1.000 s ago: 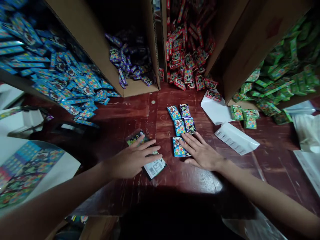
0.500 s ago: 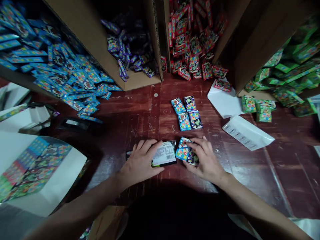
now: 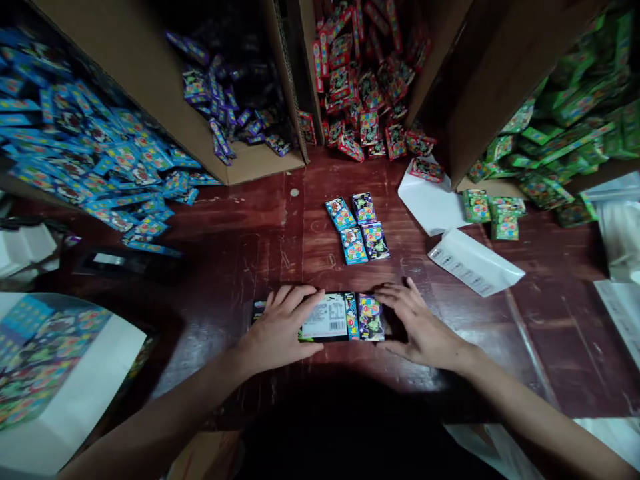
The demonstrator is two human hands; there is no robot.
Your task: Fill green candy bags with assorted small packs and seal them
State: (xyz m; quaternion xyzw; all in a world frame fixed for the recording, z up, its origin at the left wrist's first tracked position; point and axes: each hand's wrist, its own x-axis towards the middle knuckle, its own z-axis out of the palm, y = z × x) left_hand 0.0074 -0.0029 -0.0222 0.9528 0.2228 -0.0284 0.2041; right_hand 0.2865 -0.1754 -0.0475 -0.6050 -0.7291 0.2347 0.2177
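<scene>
A flat dark bag with a white barcode label lies on the red-brown wooden table near me. My left hand lies flat on its left part, fingers stretched out. Small colourful packs sit against the bag's right end, and my right hand curls round them, fingers touching their far and right sides. A little farther off, several more small packs lie in two short rows.
Open cardboard boxes stand at the back, with blue packs, purple packs, red packs and green packs. White bags lie at right. A large printed bag lies at left.
My right hand drew a pair of small packs toward me and brought them against the bag's right end. My left hand turned the bag level and pulled it nearer.
</scene>
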